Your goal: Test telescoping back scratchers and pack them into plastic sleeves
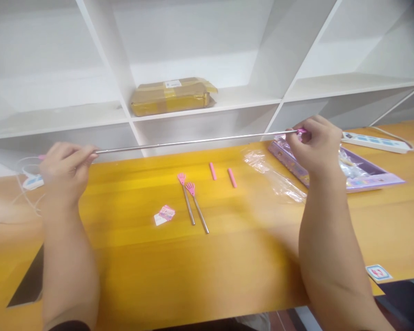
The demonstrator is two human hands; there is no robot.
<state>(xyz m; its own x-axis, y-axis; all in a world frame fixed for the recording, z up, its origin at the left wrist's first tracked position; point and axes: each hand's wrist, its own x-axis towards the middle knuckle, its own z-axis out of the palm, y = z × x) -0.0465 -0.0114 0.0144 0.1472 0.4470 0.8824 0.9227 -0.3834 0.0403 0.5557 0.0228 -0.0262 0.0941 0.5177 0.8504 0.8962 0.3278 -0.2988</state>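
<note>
My left hand [67, 170] and my right hand [315, 142] are raised above the table and closed on the two ends of a thin telescopic back scratcher [193, 142]. Its metal rod is drawn out long between them, nearly level. A bit of pink shows at each hand; my fingers hide most of both ends. Below the rod lie two short back scratchers with pink claw heads, one [187, 202] beside the other [199, 207]. Near them rest two loose pink tubes, one [213, 171] left of the other [232, 177].
Small pink-and-white cards [164, 215] lie left of the scratchers. Clear plastic wrappers [276, 177] and a purple box [376, 181] are at the right, with a power strip [377, 141] behind. A taped carton [172, 96] sits on the white shelf [244, 95]. A sticker [378, 272] is near the front edge.
</note>
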